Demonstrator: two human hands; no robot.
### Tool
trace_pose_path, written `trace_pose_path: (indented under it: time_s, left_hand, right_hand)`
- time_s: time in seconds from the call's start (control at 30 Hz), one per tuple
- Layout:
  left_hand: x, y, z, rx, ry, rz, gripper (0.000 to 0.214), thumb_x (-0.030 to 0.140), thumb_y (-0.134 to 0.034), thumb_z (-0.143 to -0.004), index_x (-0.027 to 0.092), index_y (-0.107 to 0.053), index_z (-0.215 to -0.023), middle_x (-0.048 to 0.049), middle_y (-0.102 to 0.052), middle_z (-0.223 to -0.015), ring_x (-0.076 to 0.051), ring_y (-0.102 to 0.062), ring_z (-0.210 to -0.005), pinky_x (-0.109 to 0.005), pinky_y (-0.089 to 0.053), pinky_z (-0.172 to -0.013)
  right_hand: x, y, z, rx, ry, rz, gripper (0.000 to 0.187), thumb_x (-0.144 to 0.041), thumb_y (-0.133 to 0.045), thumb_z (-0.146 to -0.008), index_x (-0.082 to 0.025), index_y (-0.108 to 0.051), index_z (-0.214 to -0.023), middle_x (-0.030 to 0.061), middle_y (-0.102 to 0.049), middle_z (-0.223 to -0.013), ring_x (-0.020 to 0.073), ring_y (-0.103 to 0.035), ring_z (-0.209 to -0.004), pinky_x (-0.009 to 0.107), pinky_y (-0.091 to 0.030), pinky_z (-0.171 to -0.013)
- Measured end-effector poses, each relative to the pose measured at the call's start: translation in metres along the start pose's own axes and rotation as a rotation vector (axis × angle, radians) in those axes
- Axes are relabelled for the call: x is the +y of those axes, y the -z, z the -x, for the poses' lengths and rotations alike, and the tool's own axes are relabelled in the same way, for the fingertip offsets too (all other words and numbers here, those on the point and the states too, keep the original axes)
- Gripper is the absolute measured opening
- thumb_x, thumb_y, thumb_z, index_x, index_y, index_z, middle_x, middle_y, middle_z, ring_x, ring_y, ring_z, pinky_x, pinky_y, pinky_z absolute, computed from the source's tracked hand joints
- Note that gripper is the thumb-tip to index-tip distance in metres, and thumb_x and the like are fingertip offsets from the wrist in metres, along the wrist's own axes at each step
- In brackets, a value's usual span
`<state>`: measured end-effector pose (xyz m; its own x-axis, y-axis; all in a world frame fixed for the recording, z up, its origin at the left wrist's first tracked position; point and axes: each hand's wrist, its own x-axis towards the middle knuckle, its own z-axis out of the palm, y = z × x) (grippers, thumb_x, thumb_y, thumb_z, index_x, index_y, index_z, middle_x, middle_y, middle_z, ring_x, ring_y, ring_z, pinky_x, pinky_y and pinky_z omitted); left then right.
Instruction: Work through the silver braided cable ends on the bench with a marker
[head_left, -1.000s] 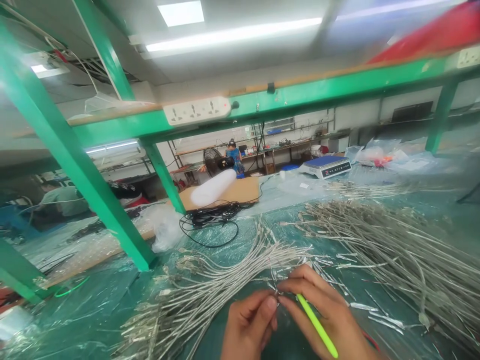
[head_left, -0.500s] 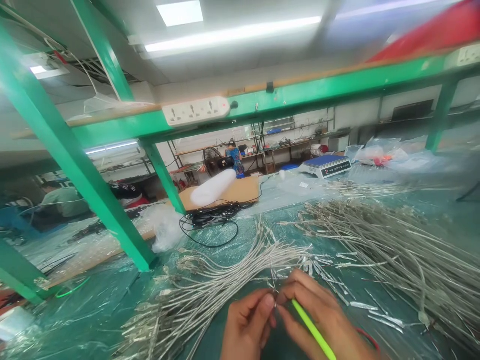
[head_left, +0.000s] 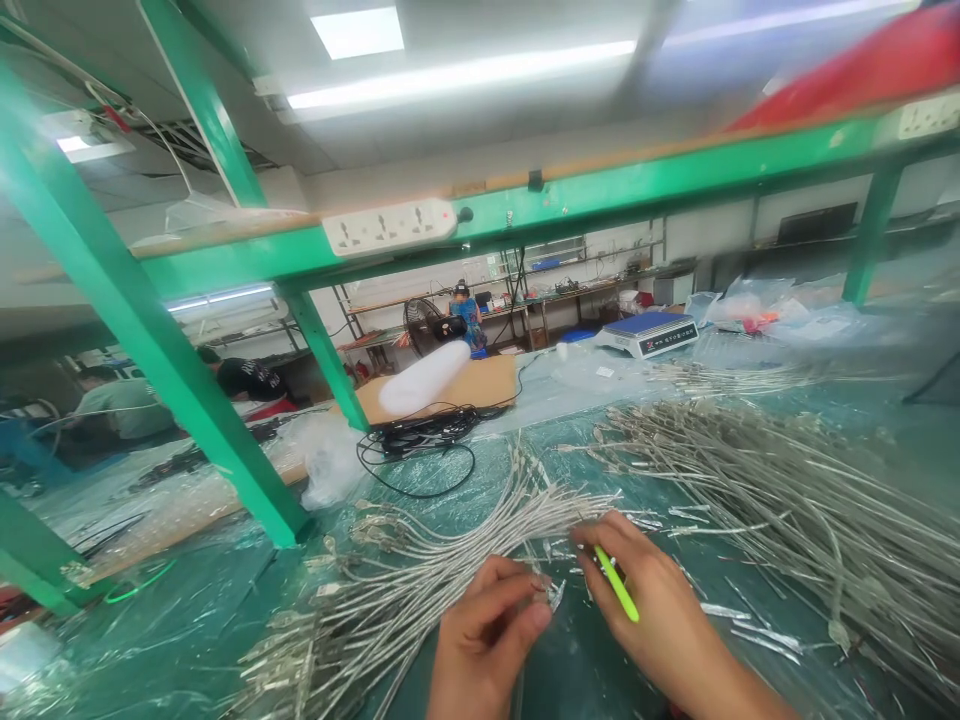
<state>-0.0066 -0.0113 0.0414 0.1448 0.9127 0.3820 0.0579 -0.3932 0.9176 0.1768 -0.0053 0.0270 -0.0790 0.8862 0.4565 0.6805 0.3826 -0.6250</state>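
My left hand (head_left: 484,635) is pinched on the end of a thin silver cable (head_left: 553,596) low in the middle of the view. My right hand (head_left: 660,615) sits just to its right, closed round a lime-green pen-like tool (head_left: 616,583) whose tip points up and left. Both hands hover over the green plastic-covered bench (head_left: 187,640). A fanned bundle of silver cables (head_left: 420,575) lies to the left of my hands. A much larger heap of the same cables (head_left: 787,490) spreads out to the right.
Green steel posts (head_left: 142,320) and a crossbeam with a white power strip (head_left: 390,225) frame the bench. Behind lie a black coiled cord (head_left: 420,440), a white foam roll (head_left: 424,378), a blue scale (head_left: 651,333) and clear bags. People work at benches on the left and far back.
My hands have drawn slightly apart and moved up. The right hand has shifted right, and the green tool now stands steeper and shows less length. The left still pinches the cable end.
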Motion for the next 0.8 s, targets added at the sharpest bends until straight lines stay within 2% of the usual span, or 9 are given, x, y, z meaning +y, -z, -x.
trace_pose_path:
  time_s: [0.07,0.13,0.23,0.37,0.5,0.67,0.8]
  left_hand:
    - [0.002,0.0,0.001,0.01,0.067,0.015,0.011,0.03,-0.071,-0.076,0.023,-0.077,-0.082,-0.0052,-0.067,-0.084,-0.012,-0.056,-0.052,-0.025,-0.047,-0.052]
    - [0.002,-0.002,0.002,0.006,0.119,0.066,0.013,0.03,-0.069,-0.078,0.021,-0.076,-0.084,-0.0054,-0.069,-0.087,-0.01,-0.054,-0.044,-0.025,-0.047,-0.048]
    - [-0.006,-0.005,0.003,0.01,0.123,0.158,0.012,0.03,-0.071,-0.076,0.02,-0.074,-0.082,-0.0047,-0.069,-0.082,-0.017,-0.065,-0.058,-0.028,-0.052,-0.057]
    - [-0.022,-0.008,0.004,0.049,0.12,0.186,0.02,0.03,-0.075,-0.071,0.02,-0.07,-0.087,-0.0053,-0.068,-0.089,-0.019,-0.066,-0.073,-0.03,-0.053,-0.07]
    - [-0.023,-0.013,0.007,0.08,0.097,0.199,0.044,0.027,-0.078,-0.066,0.023,-0.054,-0.103,-0.003,-0.066,-0.088,-0.017,-0.065,-0.069,-0.03,-0.052,-0.068]
    - [-0.002,-0.012,0.009,0.071,0.071,0.06,0.026,0.026,-0.072,-0.073,0.021,-0.048,-0.082,0.0011,-0.059,-0.079,-0.015,-0.061,-0.068,-0.029,-0.051,-0.071]
    - [-0.002,-0.008,0.011,0.105,-0.017,-0.092,0.037,0.023,-0.079,-0.063,0.022,-0.047,-0.08,0.0032,-0.052,-0.08,-0.015,-0.057,-0.069,-0.03,-0.05,-0.071]
  right_hand:
    - [0.007,-0.004,0.0,-0.201,-0.066,0.165,0.025,-0.01,-0.045,-0.085,-0.021,-0.064,-0.097,0.008,-0.063,-0.097,0.024,-0.064,-0.088,0.033,-0.046,-0.075]
    - [0.011,-0.01,0.003,-0.323,-0.068,0.222,0.028,-0.005,-0.048,-0.078,-0.021,-0.067,-0.091,0.0086,-0.066,-0.096,0.0253,-0.065,-0.087,0.033,-0.045,-0.073]
    - [0.01,-0.019,0.008,-0.415,-0.035,0.217,0.029,-0.002,-0.053,-0.071,-0.02,-0.069,-0.087,0.0081,-0.069,-0.091,0.0241,-0.067,-0.084,0.028,-0.044,-0.069]
    - [0.006,-0.026,0.012,-0.444,-0.022,0.22,0.029,-0.006,-0.054,-0.073,-0.02,-0.068,-0.094,0.0088,-0.069,-0.096,0.0221,-0.067,-0.088,0.025,-0.044,-0.071]
    - [0.008,-0.025,0.011,-0.424,-0.02,0.252,0.024,-0.011,-0.054,-0.076,-0.019,-0.066,-0.096,0.009,-0.069,-0.099,0.0221,-0.067,-0.09,0.025,-0.044,-0.074]
    - [0.001,-0.006,0.008,-0.418,0.016,0.34,0.026,-0.01,-0.057,-0.07,-0.017,-0.067,-0.092,0.0096,-0.07,-0.095,0.0259,-0.066,-0.092,0.029,-0.044,-0.075]
    - [-0.011,0.017,0.016,-0.435,0.067,0.4,0.027,-0.008,-0.056,-0.067,-0.019,-0.067,-0.088,0.0076,-0.071,-0.091,0.0251,-0.066,-0.089,0.029,-0.043,-0.074]
